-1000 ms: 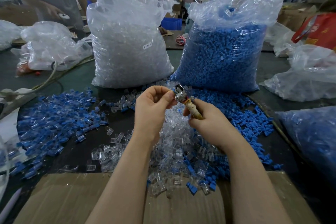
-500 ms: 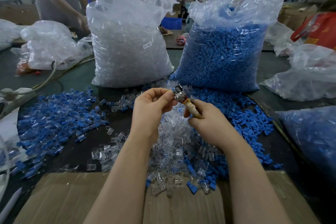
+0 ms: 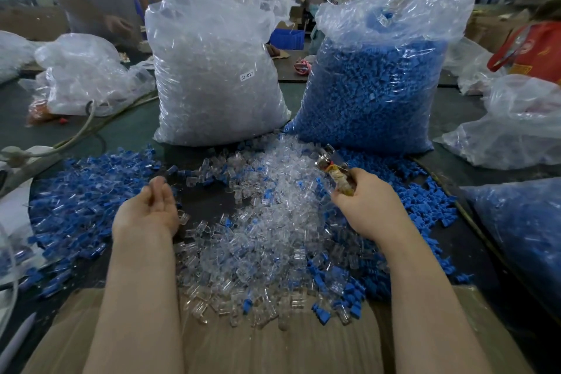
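While my right hand (image 3: 368,206) gripped the small metal-headed tool with a taped handle (image 3: 333,171) at two o'clock, my left hand (image 3: 147,212) lay loose and open at ten. I judged the tool light, stiff, best held by its handle.
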Demonstrator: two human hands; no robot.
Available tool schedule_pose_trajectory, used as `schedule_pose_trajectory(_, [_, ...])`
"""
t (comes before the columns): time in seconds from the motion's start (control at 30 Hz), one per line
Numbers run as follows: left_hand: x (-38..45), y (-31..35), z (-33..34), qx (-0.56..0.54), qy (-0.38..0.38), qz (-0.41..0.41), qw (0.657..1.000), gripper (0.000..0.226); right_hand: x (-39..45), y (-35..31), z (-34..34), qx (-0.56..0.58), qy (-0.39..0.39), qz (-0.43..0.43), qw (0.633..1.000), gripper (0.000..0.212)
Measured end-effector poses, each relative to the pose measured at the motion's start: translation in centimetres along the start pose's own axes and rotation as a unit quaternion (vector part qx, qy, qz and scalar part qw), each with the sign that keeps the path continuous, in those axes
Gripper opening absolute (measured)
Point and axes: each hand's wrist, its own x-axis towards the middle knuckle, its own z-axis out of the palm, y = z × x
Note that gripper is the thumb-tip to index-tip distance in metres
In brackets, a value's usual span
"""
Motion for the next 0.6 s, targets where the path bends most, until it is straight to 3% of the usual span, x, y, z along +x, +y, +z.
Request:
schedule_pose_trajectory(0.03, [-0.3,0.1,-0.6,-0.030,-0.023,-0.011,0.999,0.035,0.0,0.1,0.0,-0.004,0.001,0.006,1.000,0.011])
schedule_pose_trajectory(0.1, [-1.6,0.1,-1.2,0.038,0.011,0.020,0.999,0.051,0.1,0.3,-0.1,-0.010,0.002,0.016,1.000,0.013])
schedule_pose_trajectory(0.17, [-0.1,0.7,-1.3,-0.134,-0.009,-0.071,0.988,0.042,0.1,0.5,0.0,-0.017,0.000,0.025,1.000,0.013])
schedule_pose_trajectory(0.2, [0.5,0.8,-0.9,-0.142,-0.018,-0.059,0.988,0.040,0.2,0.6,0.0,-0.021,-0.001,0.030,0.999,0.013])
schedule_pose_trajectory(0.3, [0.4,1.2,0.2,0.073,-0.035,0.007,0.997,0.052,0.2,0.6,0.1,-0.032,-0.005,0.046,0.998,0.011])
schedule_pose_trajectory(0.4, [-0.2,0.9,0.5,0.289,-0.020,0.082,0.954,0.023,0.1,0.6,0.2,-0.046,0.001,0.070,0.997,0.015])
schedule_pose_trajectory(0.43, [-0.6,0.9,0.7,0.389,-0.017,0.131,0.912,0.014,0.0,0.6,0.2,-0.055,0.004,0.081,0.995,0.016])
schedule_pose_trajectory(0.5, [-0.7,0.5,1.1,0.577,-0.032,0.222,0.785,0.007,0.0,0.7,0.2,-0.074,0.010,0.110,0.991,0.019])
schedule_pose_trajectory(0.6, [-0.6,-0.5,0.6,0.806,-0.019,0.260,0.531,0.021,-0.1,0.7,0.1,-0.098,0.012,0.153,0.983,0.024])
